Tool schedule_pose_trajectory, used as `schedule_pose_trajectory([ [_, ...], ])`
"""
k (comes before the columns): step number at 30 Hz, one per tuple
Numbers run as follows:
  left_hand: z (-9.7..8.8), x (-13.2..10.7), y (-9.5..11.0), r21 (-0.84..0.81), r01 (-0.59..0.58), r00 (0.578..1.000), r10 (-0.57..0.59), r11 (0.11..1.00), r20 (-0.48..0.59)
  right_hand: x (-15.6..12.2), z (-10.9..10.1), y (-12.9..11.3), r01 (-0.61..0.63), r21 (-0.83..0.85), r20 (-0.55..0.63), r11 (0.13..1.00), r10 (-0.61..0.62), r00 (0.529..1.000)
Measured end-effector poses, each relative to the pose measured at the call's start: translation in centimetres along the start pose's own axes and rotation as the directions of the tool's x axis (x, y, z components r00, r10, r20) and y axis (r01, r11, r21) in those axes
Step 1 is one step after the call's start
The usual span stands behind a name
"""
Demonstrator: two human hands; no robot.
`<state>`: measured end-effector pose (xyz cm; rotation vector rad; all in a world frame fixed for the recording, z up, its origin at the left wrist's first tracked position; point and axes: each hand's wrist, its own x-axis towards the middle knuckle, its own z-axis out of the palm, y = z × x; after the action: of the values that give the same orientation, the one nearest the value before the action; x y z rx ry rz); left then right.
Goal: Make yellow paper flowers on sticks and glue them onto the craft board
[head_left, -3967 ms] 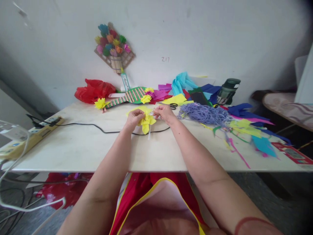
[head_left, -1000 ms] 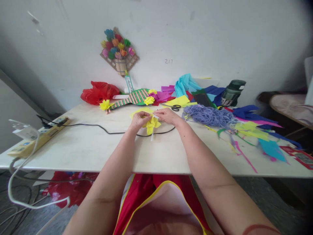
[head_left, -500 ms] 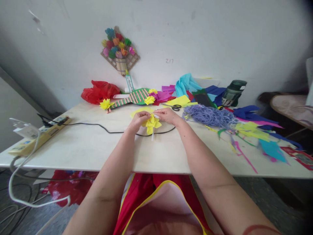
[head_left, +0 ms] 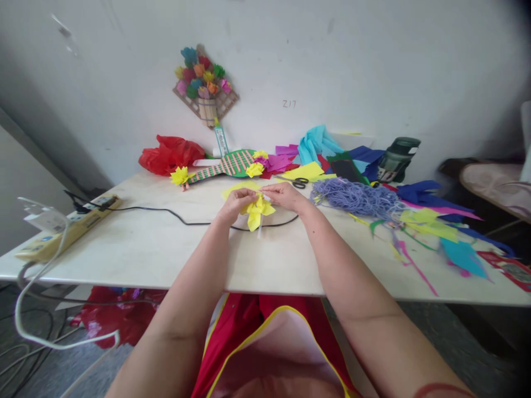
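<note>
A yellow paper flower (head_left: 259, 210) is held over the table between my two hands, its petals pointing down and towards me. The fingers of my left hand (head_left: 238, 204) are closed on its left side. My right hand (head_left: 284, 197) pinches at the top of the flower, by its base; whether a thread or strip is in those fingertips is too small to make out. Below the petals a thin whitish strip (head_left: 259, 231) sticks out. Behind my left hand lies a flat yellow sheet (head_left: 232, 189), partly covered.
Beyond my hands lie black scissors (head_left: 299, 182), a green lute-shaped craft piece (head_left: 236, 164) and a red plastic bag (head_left: 172, 156). To the right are tangled purple string (head_left: 357, 198), coloured paper scraps and a dark bottle (head_left: 398, 159). A black cable (head_left: 178, 218) runs from the power strip (head_left: 68, 229).
The camera view has shifted very slightly. Both hands stay at the flower, with hardly any visible finger movement.
</note>
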<state>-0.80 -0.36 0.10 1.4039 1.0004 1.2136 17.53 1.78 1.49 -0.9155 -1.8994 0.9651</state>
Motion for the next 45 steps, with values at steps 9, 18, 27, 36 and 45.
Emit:
schedule_pose_trajectory([
  [9,0.18,-0.15,0.23,-0.026,-0.035,0.999,0.035,0.999,0.014,-0.17,-0.22,-0.54,0.089,-0.152,0.004,0.984,-0.089,0.996],
  [18,-0.14,0.39,-0.48,-0.082,0.025,0.997,-0.018,0.996,0.077,-0.07,-0.29,-0.48,0.097,-0.199,-0.008,0.975,-0.101,0.995],
  [27,0.19,0.47,-0.32,-0.134,0.022,1.0,-0.022,0.991,0.003,0.14,-0.24,0.01,0.099,-0.276,-0.015,0.956,-0.108,0.994],
  [36,0.5,0.01,0.15,-0.209,0.095,0.995,-0.092,0.973,0.022,0.15,-0.12,0.09,0.12,-0.249,-0.005,0.961,-0.125,0.992],
  [45,0.47,0.15,0.01,-0.23,0.09,0.996,-0.083,0.969,0.042,0.17,0.1,0.17,0.117,-0.29,-0.015,0.95,-0.126,0.992],
])
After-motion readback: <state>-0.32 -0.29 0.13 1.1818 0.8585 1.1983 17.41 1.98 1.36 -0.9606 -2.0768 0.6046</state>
